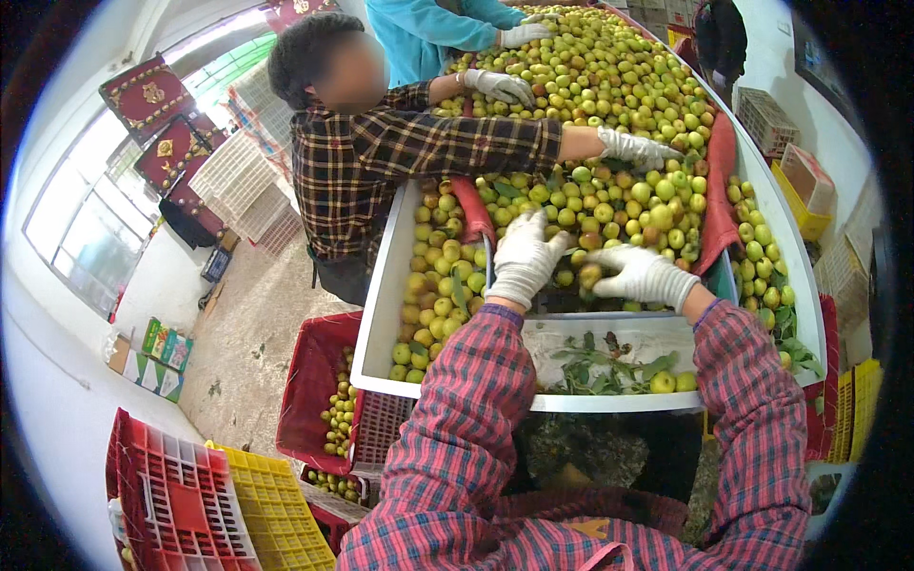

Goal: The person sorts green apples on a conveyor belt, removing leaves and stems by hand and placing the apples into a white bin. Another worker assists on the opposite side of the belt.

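My left hand, in a white knit glove, rests on a heap of yellow-green jujubes with its fingers apart and nothing visibly held. To its right, my gloved right hand pinches a brownish jujube between thumb and fingertips. Both hands work at the near end of the heap, inside a long white sorting trough. Dark gaps show between the fruits under my hands. In the trough's near compartment lie green leaves and a few jujubes. Side channels left and right also hold jujubes.
Beside the trough's left wall a person in a checked shirt reaches gloved hands into the heap; another in a blue top works beyond. Red cloth strips line the dividers. A red-lined crate with jujubes and stacked crates stand lower left.
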`<state>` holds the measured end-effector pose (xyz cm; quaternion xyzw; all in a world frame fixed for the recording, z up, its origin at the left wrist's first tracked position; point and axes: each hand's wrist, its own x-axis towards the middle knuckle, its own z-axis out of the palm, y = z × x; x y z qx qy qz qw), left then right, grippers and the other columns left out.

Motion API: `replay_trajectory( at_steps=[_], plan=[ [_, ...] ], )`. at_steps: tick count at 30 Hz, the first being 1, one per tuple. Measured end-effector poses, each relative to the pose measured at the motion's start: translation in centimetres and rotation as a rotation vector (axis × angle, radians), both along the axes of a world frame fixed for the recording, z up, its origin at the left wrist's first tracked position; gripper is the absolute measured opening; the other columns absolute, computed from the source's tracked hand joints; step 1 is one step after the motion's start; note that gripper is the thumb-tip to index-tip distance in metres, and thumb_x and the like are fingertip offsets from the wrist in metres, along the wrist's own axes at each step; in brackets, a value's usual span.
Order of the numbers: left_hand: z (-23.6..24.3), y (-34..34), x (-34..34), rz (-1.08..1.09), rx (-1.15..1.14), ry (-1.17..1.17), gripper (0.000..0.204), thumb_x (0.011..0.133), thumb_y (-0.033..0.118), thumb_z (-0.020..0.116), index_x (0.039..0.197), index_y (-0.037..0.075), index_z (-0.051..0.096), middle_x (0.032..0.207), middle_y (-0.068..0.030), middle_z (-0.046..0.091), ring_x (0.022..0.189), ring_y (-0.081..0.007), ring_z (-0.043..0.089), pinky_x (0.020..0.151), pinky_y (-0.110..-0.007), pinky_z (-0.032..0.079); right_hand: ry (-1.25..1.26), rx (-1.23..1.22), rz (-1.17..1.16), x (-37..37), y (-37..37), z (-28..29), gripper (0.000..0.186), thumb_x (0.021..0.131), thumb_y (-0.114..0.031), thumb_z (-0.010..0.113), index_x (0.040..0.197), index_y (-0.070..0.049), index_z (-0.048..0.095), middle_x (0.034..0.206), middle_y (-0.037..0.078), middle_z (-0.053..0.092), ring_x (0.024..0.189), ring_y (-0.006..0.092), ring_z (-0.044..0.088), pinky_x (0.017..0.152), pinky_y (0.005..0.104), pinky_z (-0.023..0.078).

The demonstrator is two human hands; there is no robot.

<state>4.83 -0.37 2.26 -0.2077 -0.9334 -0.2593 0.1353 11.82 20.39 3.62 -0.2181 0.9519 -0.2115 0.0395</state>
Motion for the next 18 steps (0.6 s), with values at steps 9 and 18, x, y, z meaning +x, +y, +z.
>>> replay_trajectory(
  at_steps=[9,18],
  plan=[
    [-1.3,0.4,0.4,-0.11,-0.241,-0.255,0.078,0.077,0.047,0.064,0.138,0.006,0.04,0.145,-0.0227,0.032,0.128,-0.0376,0.04,0.105,-0.04,0.036,0.291,-0.276,-0.602,-1.5,6.3,1.8,0.042,0.082,-0.033,0.059,0.117,-0.009,0.062,0.117,0.015,0.062,0.105,0.0293,0.06,0.091,0.0376,0.046],
    [2.4,2.8,3.8,-0.265,-0.245,-0.266,0.035,0.085,0.041,0.055,0.095,0.011,0.069,0.089,-0.0157,0.068,0.087,-0.0337,0.064,0.079,-0.042,0.05,0.104,0.14,-0.458,-1.4,6.1,-0.3,0.061,0.08,-0.047,0.057,0.127,-0.008,0.055,0.133,0.015,0.051,0.124,0.0298,0.046,0.106,0.0366,0.034]
  ],
)
